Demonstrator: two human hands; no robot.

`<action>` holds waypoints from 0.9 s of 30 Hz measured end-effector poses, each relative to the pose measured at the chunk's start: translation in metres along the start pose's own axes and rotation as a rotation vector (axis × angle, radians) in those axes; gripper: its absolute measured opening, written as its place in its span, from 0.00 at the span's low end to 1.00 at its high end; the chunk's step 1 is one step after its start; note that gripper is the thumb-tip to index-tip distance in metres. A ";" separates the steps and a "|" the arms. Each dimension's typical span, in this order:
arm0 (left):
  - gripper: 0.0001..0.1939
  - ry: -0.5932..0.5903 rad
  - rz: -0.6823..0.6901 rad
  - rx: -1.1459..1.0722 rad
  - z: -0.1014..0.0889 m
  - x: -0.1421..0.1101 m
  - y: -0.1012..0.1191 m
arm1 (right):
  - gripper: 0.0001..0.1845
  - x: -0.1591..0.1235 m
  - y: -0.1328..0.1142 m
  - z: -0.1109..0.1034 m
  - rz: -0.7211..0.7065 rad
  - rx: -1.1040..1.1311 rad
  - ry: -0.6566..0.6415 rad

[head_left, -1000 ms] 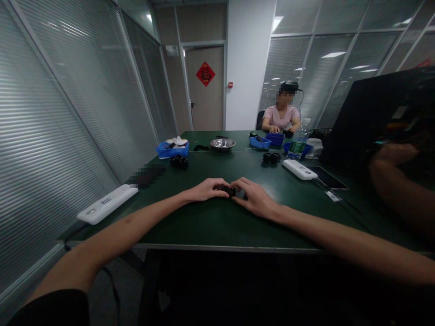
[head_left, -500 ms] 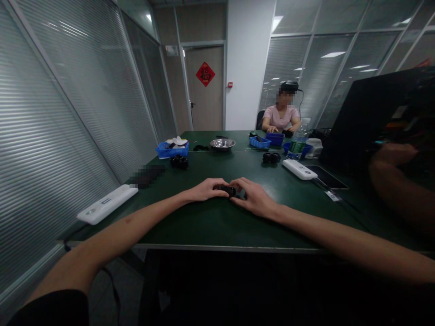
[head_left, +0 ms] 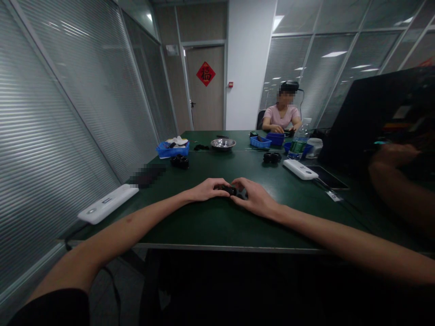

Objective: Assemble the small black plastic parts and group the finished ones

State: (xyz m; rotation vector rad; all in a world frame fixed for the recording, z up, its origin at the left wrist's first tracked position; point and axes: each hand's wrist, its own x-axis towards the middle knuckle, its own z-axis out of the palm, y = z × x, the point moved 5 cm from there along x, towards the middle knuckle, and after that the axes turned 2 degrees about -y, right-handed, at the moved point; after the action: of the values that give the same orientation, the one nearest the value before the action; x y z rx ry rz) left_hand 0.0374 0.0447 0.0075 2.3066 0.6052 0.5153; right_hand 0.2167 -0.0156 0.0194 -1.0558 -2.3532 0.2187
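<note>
**Two bare hands meet at a small black part**

Both bare arms reach in from the sides, low over the dark green worktop [head_left: 204, 228]; the hands meet on the near side of the round, shiny metal bowl [head_left: 223, 147]. The left hand [head_left: 208, 190] lies thumb side up, its fingers bent and gripping a small, dark, smooth-looking black part [head_left: 230, 190]; the part is straight out from the bowl, toward the camera. The right hand [head_left: 256, 197] curls around the part's other end, with a gap between thumb and fingers; I cannot tell if those fingers grip it. Left of the bowl is a blue basket [head_left: 172, 151]; round black things [head_left: 179, 161] sit just in front of it; right of the bowl stands a clear plastic bottle [head_left: 299, 141] with a green label.
</note>
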 end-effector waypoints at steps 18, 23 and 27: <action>0.20 -0.008 0.000 -0.015 -0.002 -0.002 0.001 | 0.15 0.001 -0.004 0.000 -0.053 0.021 -0.011; 0.20 -0.009 -0.011 -0.014 -0.001 -0.001 0.002 | 0.17 0.002 0.000 0.001 -0.013 0.034 0.004; 0.20 -0.005 -0.007 -0.015 -0.001 -0.001 0.002 | 0.13 0.002 0.001 0.003 -0.027 0.047 -0.015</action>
State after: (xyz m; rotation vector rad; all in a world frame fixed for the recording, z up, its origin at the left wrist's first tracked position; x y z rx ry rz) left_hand 0.0366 0.0434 0.0097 2.2905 0.6047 0.5094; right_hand 0.2147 -0.0136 0.0175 -1.0031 -2.3625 0.2714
